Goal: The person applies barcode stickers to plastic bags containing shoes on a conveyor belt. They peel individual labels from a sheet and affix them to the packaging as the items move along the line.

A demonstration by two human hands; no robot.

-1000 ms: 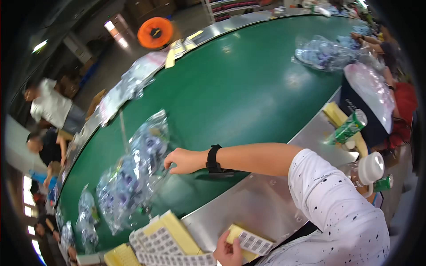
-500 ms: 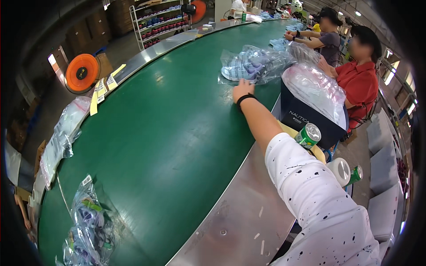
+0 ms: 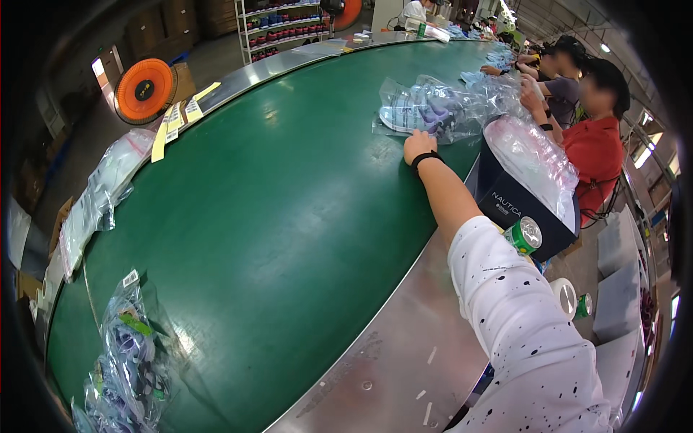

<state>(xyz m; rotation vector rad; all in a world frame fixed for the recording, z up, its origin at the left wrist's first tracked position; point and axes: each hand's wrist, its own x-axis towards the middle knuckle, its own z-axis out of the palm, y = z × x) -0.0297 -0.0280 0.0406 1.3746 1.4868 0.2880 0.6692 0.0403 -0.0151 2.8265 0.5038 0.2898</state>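
Here, at left, a bagged bluish bundle lies on a green belt. Right of centre, the right hand touches the near edge of a clear bag of pale-blue shoes on the belt; whether its fingers grip, I cannot tell. Farther right stand a green can and a navy box.

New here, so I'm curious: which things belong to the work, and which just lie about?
Likely in use:
- bagged shoes by the right fingers
- bagged bundle, lower left
- plastic bags
- dark box

Likely unrelated:
- green cans
- orange fan at left
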